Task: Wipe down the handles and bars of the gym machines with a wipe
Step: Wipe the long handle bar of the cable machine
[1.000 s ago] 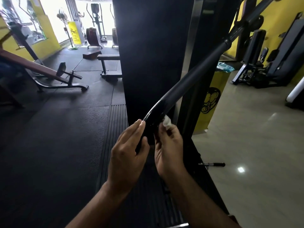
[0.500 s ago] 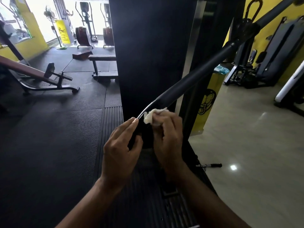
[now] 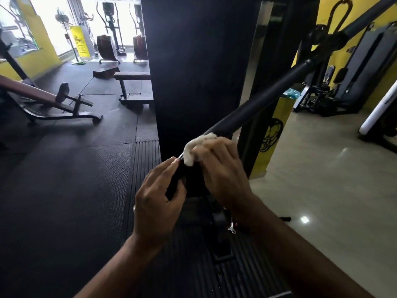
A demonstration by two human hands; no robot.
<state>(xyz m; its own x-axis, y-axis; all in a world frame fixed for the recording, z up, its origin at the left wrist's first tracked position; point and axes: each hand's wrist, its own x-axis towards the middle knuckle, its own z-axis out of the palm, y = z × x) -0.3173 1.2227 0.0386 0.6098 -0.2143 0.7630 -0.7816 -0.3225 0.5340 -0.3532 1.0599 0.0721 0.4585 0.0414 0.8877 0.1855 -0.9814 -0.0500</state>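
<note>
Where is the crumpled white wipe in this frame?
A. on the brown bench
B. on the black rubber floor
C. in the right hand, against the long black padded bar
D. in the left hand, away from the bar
C: the right hand presses the crumpled white wipe on the long black padded bar.

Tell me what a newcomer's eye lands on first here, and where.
Dead centre, the right hand holds a crumpled white wipe against the long black padded bar that slants up to the right, while the left hand grips the bar's lower end. Behind them stands a tall black machine column, with bright windows at upper left.
</note>
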